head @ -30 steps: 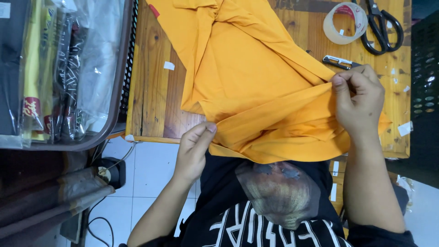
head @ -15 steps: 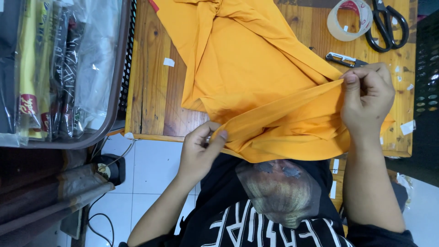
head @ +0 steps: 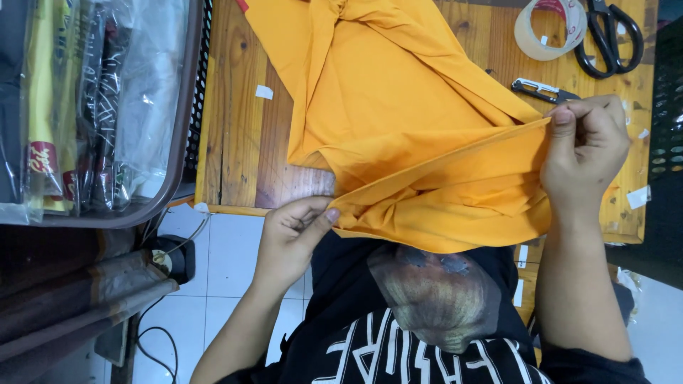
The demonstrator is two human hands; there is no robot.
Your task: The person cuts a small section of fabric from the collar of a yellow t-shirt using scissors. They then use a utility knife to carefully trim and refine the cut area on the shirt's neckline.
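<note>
Orange cloth (head: 398, 121) lies spread over the wooden table (head: 238, 135), its near hem stretched between our hands: left hand (head: 292, 238) pinches one corner, right hand (head: 587, 153) pinches the other. Beyond the cloth sit a tape roll (head: 549, 28), scissors (head: 613, 35) and a folding knife (head: 544, 90). Left of the cloth, a tray (head: 181, 121) holds plastic-wrapped packets (head: 92, 107).
</note>
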